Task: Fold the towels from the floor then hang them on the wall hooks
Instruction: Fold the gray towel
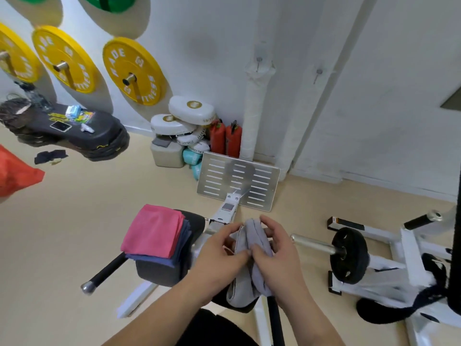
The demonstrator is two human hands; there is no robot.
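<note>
Left grip [217,253] and right grip [279,253] pinch a folded grey towel [243,290]; at its 9 o'clock, a pink-topped towel stack [152,236] rests on a padded surface [157,272].

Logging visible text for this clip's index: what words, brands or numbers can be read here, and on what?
"HADE" and "FITNESS": yellow weight plate on the wall; first letter unsure.
"STARLIGHT": white pad in the corner stack.
"AGAINST THE", then cut off: lower pad beside it.
Too blurred: top pad's edge lettering, packets on the black platform, sticker on the machine.
</note>
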